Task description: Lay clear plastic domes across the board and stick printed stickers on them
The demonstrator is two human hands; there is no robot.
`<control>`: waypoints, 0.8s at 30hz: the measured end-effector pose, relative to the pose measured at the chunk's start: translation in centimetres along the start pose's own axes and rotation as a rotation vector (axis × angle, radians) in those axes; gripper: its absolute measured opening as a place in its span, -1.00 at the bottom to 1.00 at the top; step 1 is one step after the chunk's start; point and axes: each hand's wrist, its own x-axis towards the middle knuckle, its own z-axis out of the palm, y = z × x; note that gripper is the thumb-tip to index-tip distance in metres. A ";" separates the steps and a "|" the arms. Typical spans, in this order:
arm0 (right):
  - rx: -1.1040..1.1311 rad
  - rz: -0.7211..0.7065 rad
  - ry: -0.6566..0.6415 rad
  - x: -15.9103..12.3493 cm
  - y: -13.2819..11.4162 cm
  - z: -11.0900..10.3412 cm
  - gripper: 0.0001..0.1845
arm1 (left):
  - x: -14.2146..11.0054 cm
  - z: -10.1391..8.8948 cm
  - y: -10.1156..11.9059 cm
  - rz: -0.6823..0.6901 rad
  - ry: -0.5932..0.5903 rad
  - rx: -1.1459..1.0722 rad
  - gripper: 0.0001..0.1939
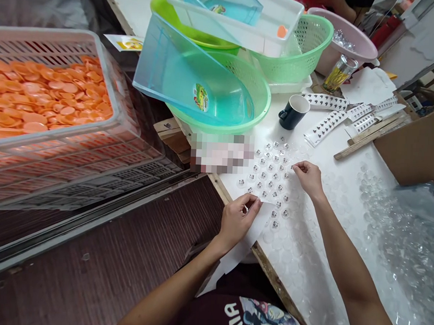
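My left hand [239, 218] pinches a white paper strip [259, 224], which hangs down over the table edge towards my lap. Thumb and fingertips of my right hand [307, 177] are pressed together just above the table, at the right side of a group of clear round discs [270, 167]. A tiny dark speck shows at those fingertips, too small to name. Each disc in the group bears a small black-and-white printed figure. Plain clear discs [287, 266] lie flat on the white table nearer to me.
Left stands a crate [109, 76] of orange discs [36, 97]. A green basin [260, 111] holds a tilted blue tray [163, 64]. Beyond my hands are a dark mug [291, 117], sticker strips [326, 126] and wooden sticks [365, 135]. Loose clear pieces [396, 247] pile at right.
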 end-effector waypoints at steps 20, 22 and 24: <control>-0.303 -0.099 0.064 -0.3 -1.9 1.3 -0.89 | 0.2 -0.3 0.1 -0.027 -0.022 0.032 -0.68; -0.144 -0.105 0.089 -1.2 -2.3 0.7 -0.96 | 0.3 -0.5 0.2 -0.036 -0.030 0.006 -0.66; -0.044 -0.119 0.097 -3.2 -2.8 -0.1 -0.86 | 0.4 -0.7 0.5 -0.057 -0.035 -0.049 -0.62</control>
